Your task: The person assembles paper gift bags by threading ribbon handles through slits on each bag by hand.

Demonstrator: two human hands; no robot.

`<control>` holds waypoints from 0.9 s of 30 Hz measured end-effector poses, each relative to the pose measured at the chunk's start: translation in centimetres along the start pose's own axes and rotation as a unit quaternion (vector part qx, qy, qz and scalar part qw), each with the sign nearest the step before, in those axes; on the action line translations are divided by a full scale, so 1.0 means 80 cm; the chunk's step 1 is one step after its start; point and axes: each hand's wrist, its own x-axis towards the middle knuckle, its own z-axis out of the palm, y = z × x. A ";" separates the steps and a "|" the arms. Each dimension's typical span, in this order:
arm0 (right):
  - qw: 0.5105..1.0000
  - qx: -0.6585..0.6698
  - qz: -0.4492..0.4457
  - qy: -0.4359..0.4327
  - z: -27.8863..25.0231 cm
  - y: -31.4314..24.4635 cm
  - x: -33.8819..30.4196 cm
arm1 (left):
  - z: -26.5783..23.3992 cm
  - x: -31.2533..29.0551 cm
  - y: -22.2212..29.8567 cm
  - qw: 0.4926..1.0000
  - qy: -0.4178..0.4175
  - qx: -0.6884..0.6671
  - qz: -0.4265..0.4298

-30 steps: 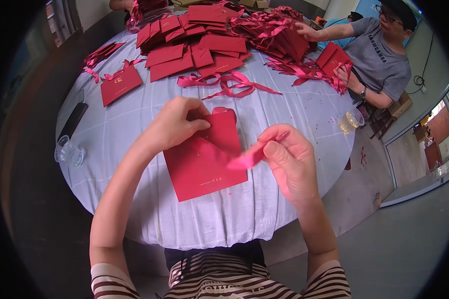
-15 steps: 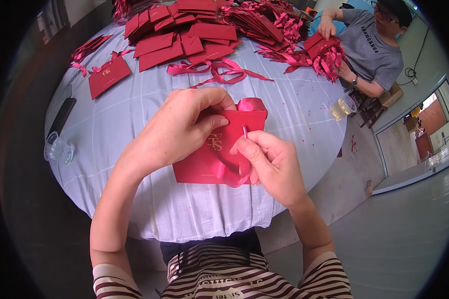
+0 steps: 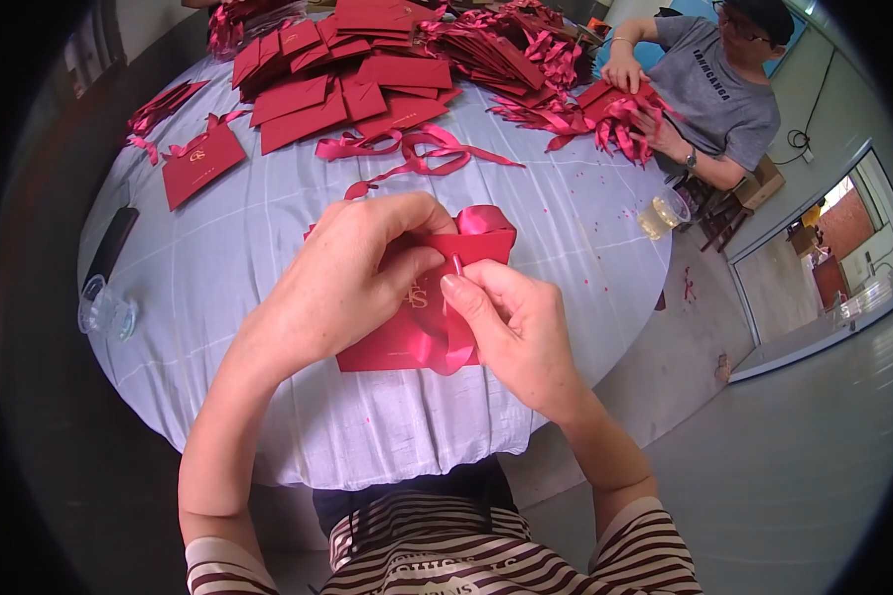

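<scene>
A red paper gift bag (image 3: 372, 349) with a gold emblem lies flat on the table in front of me. My left hand (image 3: 337, 273) grips it near the top edge, thumb on the front face and fingers curled behind. My right hand (image 3: 521, 332) pinches a red satin ribbon (image 3: 456, 354) between thumb and fingers at the bag's front, just below the top edge. Part of that ribbon hangs in a loop over the bag's face, and a wider loop stands up behind the top edge. My left fingertips are hidden by the bag.
Stacked red bags (image 3: 342, 94) fill the table's far side, with loose ribbons (image 3: 417, 151) before them. One finished-looking bag (image 3: 205, 164) lies far left. Plastic cups (image 3: 107, 309) (image 3: 663, 214) stand near both edges. At far right, a co-worker (image 3: 734, 99) handles a beribboned bag.
My right hand has shifted slightly left with the ribbon, closer to my left thumb. The whole view has moved a little. The co-worker's lower hand has moved in over the ribbons.
</scene>
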 end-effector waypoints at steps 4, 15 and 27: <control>0.999 -0.022 -0.020 0.024 0.000 -0.006 -0.004 | 0.006 -0.004 0.000 0.999 0.033 0.033 0.025; 0.996 -0.021 -0.043 0.081 0.012 -0.011 -0.012 | 0.020 -0.022 0.015 0.974 0.098 0.155 0.133; 0.991 0.066 -0.064 0.098 0.025 0.009 -0.003 | 0.024 -0.025 0.013 0.966 0.108 0.190 0.139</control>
